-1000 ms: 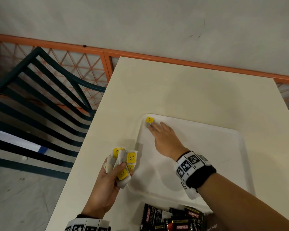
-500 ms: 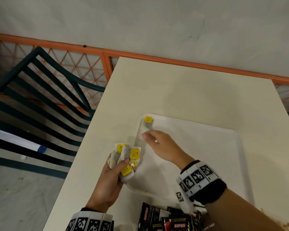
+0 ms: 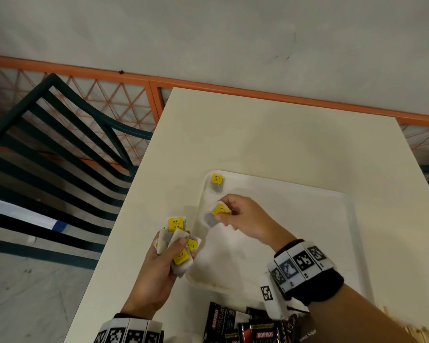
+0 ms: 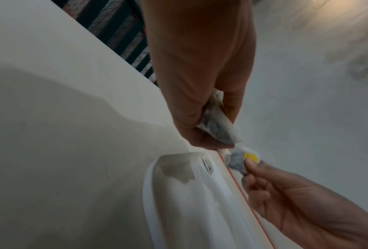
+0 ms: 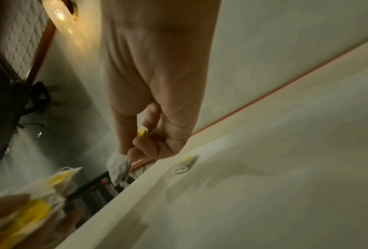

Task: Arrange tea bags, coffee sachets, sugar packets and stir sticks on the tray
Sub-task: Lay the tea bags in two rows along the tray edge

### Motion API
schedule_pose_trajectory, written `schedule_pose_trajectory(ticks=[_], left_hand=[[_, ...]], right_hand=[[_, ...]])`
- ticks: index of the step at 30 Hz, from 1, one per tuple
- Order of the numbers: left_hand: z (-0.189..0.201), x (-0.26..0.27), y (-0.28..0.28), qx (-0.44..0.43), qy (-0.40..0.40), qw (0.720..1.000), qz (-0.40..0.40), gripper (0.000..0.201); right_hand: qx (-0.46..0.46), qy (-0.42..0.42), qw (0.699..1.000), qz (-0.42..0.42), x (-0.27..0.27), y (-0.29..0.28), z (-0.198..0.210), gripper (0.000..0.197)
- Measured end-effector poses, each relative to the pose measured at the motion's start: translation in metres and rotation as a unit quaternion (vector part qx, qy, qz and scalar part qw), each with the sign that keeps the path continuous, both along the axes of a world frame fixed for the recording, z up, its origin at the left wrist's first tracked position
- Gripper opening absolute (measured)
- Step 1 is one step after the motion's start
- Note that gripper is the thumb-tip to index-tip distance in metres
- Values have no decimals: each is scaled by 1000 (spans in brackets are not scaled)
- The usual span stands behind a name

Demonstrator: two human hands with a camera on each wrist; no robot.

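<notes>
Tea bag number two now sits pinched in our right hand (just drawn from the left hand's clutched bunch), ready beside the first bag on the tray.

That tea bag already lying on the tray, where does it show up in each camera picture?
Head: tea bag in the tray's far left corner.
Left wrist: a thin sliver, low and centre, inside the corner.
Right wrist: right of centre, flat and blurred.
Shared landmark: that rounded tray corner.
</notes>
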State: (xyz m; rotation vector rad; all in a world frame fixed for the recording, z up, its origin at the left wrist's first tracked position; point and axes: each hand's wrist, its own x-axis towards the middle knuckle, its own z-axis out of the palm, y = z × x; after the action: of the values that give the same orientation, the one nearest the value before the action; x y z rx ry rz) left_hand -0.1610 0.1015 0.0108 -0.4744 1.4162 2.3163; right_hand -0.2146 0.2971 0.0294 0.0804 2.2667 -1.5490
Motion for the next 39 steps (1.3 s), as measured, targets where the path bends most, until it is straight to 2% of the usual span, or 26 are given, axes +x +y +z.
schedule_pose_trajectory(ticks=[3,5,8,10,12,16,18,20,24,29,39], left_hand=[[-2,1,-1,3,-1,1000,-7,24],[-1,1,-1,5,-2,1000,-13,25],[1,2,1,12,-1,1000,-8,28],[2,1,2,14,1,1000,-8,35],[2,1,3,16,0,1000,-8,41],[-1,1,5,16,3,1000,-11,43],[-1,1,6,22,4,1000,-14,41],[-2,1,5,23,10,1000,-17,48],[-6,2,3,29,5,999,-15,29],[-7,1,2,18,4,999,-27,39],[-10,-2,6,32,1,999,-17,30]], right_hand=[[76,-5,996,-36,-7,15,-7,19],[134,2,990,-50,-9,20,-10,30],[272,52,961,-19,-3,23,-13,45],[330,104,938,6,5,21,-15,39],[352,122,926,57,14,18,-18,36],[352,86,923,132,25,10,-27,45],[349,88,924,131,22,10,-29,49],[342,91,926,128,14,11,-29,52],[351,100,921,138,-4,15,-28,52],[348,96,923,134,-18,21,-28,50],[333,111,927,133,-23,27,-29,45]])
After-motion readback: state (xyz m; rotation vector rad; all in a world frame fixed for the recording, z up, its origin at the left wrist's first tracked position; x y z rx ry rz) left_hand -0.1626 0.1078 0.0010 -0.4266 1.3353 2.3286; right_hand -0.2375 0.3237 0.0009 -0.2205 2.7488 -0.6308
